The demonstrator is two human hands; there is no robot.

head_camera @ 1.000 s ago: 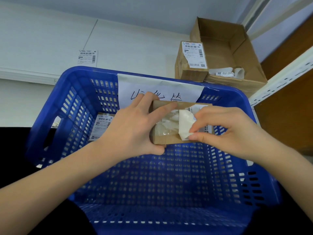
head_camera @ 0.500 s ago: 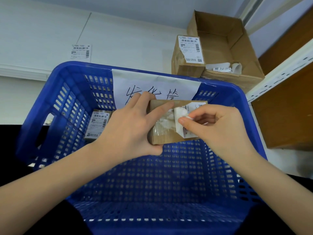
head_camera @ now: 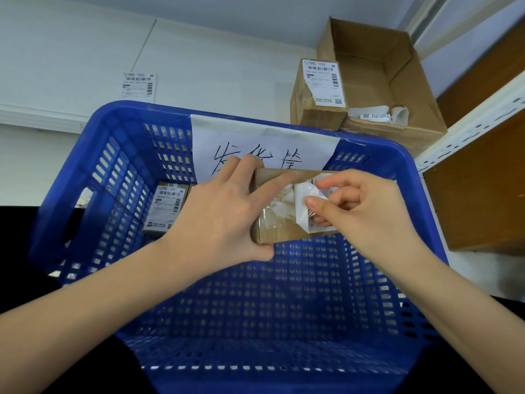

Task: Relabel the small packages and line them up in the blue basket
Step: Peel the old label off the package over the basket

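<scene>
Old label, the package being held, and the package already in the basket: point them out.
Old label (head_camera: 302, 211): head view, on its peeled white flap.
Held package (head_camera: 279, 236): head view, on its bare cardboard near the bottom edge.
Package in basket (head_camera: 166, 207): head view, on its label.

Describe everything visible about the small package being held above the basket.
The small package is a brown cardboard box, held above the blue basket, its broad face toward the camera. Clear tape and torn white paper remnants cover the face's middle. A white label is partly peeled back on its right side. The left hand grips its left edge; the right hand pinches the label.
</scene>
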